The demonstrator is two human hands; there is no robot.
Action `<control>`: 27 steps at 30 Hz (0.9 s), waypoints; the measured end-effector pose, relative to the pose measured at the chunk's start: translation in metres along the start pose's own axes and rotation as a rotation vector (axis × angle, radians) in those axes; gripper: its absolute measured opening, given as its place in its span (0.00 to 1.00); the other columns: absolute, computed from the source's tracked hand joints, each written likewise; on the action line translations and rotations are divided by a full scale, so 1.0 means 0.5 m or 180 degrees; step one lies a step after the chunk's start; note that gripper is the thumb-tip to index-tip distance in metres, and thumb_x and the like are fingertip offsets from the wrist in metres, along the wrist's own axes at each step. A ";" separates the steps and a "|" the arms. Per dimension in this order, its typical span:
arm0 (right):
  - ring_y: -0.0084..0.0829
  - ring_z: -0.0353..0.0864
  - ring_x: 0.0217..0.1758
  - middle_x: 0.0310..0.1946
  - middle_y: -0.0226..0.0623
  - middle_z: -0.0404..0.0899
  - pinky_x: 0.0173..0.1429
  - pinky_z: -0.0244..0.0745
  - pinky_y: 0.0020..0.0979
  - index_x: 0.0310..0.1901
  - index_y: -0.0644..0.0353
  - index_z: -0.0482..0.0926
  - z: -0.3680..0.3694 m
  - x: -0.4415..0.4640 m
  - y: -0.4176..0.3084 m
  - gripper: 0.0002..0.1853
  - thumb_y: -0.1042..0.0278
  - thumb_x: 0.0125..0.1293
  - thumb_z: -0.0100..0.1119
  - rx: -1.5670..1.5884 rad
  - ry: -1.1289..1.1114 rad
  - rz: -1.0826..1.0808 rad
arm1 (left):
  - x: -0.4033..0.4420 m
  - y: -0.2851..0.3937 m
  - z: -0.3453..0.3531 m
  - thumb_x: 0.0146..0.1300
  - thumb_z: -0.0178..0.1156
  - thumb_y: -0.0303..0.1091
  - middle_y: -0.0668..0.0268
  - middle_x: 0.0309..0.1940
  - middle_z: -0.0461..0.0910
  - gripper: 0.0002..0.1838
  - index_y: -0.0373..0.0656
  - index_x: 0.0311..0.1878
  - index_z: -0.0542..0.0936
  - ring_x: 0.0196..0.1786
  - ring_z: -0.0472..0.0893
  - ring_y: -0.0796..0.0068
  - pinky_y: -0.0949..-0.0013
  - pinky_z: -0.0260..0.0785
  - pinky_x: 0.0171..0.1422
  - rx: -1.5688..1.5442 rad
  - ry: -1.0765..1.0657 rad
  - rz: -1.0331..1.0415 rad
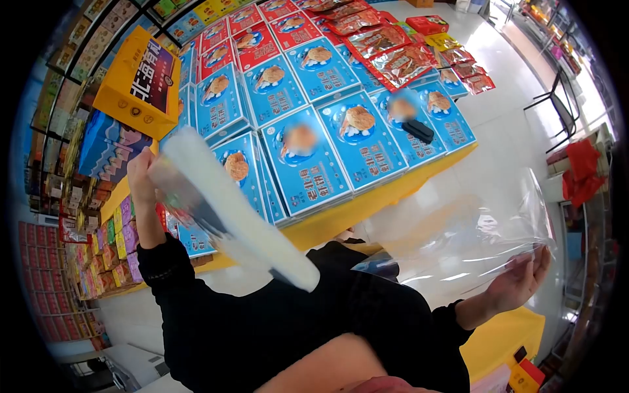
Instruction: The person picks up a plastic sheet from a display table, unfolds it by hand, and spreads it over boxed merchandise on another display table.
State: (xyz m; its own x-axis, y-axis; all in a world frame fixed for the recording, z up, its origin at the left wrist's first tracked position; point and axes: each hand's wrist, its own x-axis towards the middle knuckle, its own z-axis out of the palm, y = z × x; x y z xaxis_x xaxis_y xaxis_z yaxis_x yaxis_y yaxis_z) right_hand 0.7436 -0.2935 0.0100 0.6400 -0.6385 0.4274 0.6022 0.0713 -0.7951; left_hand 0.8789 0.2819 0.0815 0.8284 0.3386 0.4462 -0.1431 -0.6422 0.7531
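Observation:
My left hand [139, 173] is raised on the left, its fingers closed at the upper end of a long whitish roll of plastic film [239, 213]. The roll slants down to the right in front of my chest and is blurred by motion. Some clear film shows near that hand. On the right, my right hand [514, 285] grips the edge of a clear plastic sheet [458, 242], which spreads out loosely with bright reflections. Whether the sheet joins the roll I cannot tell.
Blue boxes [304, 160] and red boxes [255, 42] cover a table with a yellow cloth [386, 196]. Red snack bags [400, 62] and a small black object [417, 131] lie on them. A yellow carton [137, 82] stands left, a black chair [557, 98] right.

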 end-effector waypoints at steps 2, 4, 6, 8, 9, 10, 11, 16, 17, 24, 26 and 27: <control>0.26 0.72 0.44 0.48 0.44 0.69 0.42 0.69 0.21 0.53 0.69 0.60 0.013 -0.005 -0.004 0.19 0.78 0.58 0.39 -0.0210 0.0082 -0.0017 | 0.005 -0.039 -0.028 0.61 0.41 0.40 0.73 0.09 0.62 0.24 0.40 0.11 0.64 0.15 0.60 0.84 0.76 0.51 0.20 0.0112 -0.0369 -0.0302; 0.24 0.72 0.40 0.48 0.44 0.69 0.38 0.67 0.19 0.53 0.69 0.60 0.030 -0.006 -0.007 0.19 0.78 0.58 0.39 -0.0163 -0.0023 -0.0072 | 0.001 -0.049 -0.011 0.60 0.42 0.41 0.71 0.08 0.63 0.23 0.38 0.12 0.64 0.14 0.61 0.82 0.74 0.52 0.21 0.0413 -0.0368 -0.0318; 0.22 0.71 0.35 0.48 0.44 0.69 0.34 0.66 0.18 0.53 0.69 0.60 0.046 -0.009 -0.008 0.19 0.78 0.58 0.39 -0.0113 -0.0135 -0.0108 | -0.002 -0.076 0.011 0.59 0.43 0.41 0.68 0.08 0.63 0.23 0.36 0.12 0.65 0.14 0.62 0.79 0.72 0.53 0.21 0.0729 -0.0366 -0.0346; 0.21 0.69 0.31 0.48 0.44 0.69 0.32 0.64 0.16 0.53 0.69 0.60 0.061 -0.013 -0.010 0.19 0.78 0.58 0.40 -0.0255 -0.0051 -0.0130 | -0.001 -0.121 0.042 0.57 0.43 0.43 0.58 0.11 0.68 0.22 0.34 0.16 0.69 0.16 0.68 0.65 0.65 0.57 0.24 0.1508 -0.0404 -0.0271; 0.21 0.69 0.31 0.48 0.44 0.69 0.32 0.64 0.16 0.53 0.69 0.60 0.063 -0.014 -0.011 0.19 0.78 0.58 0.40 -0.0255 -0.0081 -0.0128 | 0.000 -0.135 0.060 0.57 0.43 0.43 0.58 0.11 0.68 0.22 0.34 0.16 0.69 0.16 0.68 0.65 0.65 0.57 0.24 0.1503 -0.0390 -0.0297; 0.21 0.69 0.32 0.48 0.44 0.69 0.32 0.64 0.16 0.53 0.69 0.60 0.062 -0.015 -0.013 0.20 0.78 0.58 0.39 -0.0378 -0.0080 -0.0227 | 0.001 -0.146 0.079 0.56 0.43 0.43 0.54 0.14 0.70 0.22 0.34 0.19 0.71 0.20 0.70 0.58 0.62 0.59 0.26 0.1795 -0.0426 -0.0335; 0.21 0.70 0.33 0.48 0.44 0.69 0.32 0.64 0.15 0.54 0.69 0.60 0.067 -0.014 -0.012 0.20 0.77 0.58 0.39 -0.0498 -0.0081 -0.0322 | 0.004 -0.155 0.096 0.56 0.42 0.44 0.50 0.18 0.72 0.22 0.34 0.21 0.73 0.24 0.72 0.51 0.59 0.61 0.29 0.2090 -0.0466 -0.0378; 0.22 0.69 0.34 0.48 0.44 0.69 0.33 0.63 0.16 0.55 0.69 0.58 0.114 -0.016 -0.040 0.21 0.76 0.58 0.39 -0.0955 0.0837 -0.0152 | 0.038 -0.196 0.175 0.55 0.40 0.45 0.49 0.24 0.75 0.22 0.36 0.25 0.77 0.31 0.74 0.48 0.58 0.65 0.36 0.2502 -0.0737 -0.0737; 0.22 0.69 0.35 0.48 0.44 0.69 0.34 0.63 0.17 0.55 0.70 0.58 0.111 -0.020 -0.045 0.22 0.75 0.58 0.39 -0.1047 0.0856 -0.0146 | 0.044 -0.209 0.188 0.54 0.39 0.45 0.49 0.25 0.75 0.22 0.36 0.27 0.77 0.32 0.74 0.48 0.58 0.65 0.38 0.2556 -0.0789 -0.0770; 0.21 0.67 0.27 0.46 0.45 0.69 0.27 0.61 0.15 0.55 0.71 0.59 0.091 -0.068 -0.054 0.23 0.75 0.55 0.42 -0.1212 0.0857 -0.0224 | 0.072 -0.326 0.258 0.52 0.40 0.45 0.45 0.28 0.75 0.23 0.35 0.27 0.77 0.35 0.74 0.45 0.53 0.64 0.41 0.2710 -0.1129 -0.0816; 0.19 0.68 0.25 0.46 0.45 0.69 0.24 0.61 0.14 0.53 0.69 0.62 0.078 -0.084 -0.052 0.22 0.75 0.54 0.44 -0.1136 0.0707 -0.0251 | 0.067 -0.375 0.274 0.53 0.40 0.46 0.45 0.24 0.74 0.24 0.34 0.23 0.77 0.31 0.74 0.45 0.52 0.64 0.38 0.2626 -0.0955 -0.0668; 0.19 0.68 0.25 0.46 0.45 0.69 0.24 0.62 0.15 0.52 0.68 0.63 0.101 -0.086 -0.054 0.21 0.76 0.54 0.43 -0.1125 0.0772 -0.0214 | 0.063 -0.369 0.277 0.55 0.41 0.48 0.45 0.23 0.74 0.25 0.34 0.23 0.77 0.30 0.74 0.45 0.52 0.64 0.37 0.2609 -0.0924 -0.0636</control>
State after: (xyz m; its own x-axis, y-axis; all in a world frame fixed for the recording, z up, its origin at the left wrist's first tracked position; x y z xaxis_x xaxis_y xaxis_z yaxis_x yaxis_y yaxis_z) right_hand 0.7241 -0.2295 0.0346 0.4488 -0.7973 0.4036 0.4114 -0.2166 -0.8854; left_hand 1.0062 0.3157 -0.1104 0.9168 0.3809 0.1196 0.3588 -0.9175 0.1715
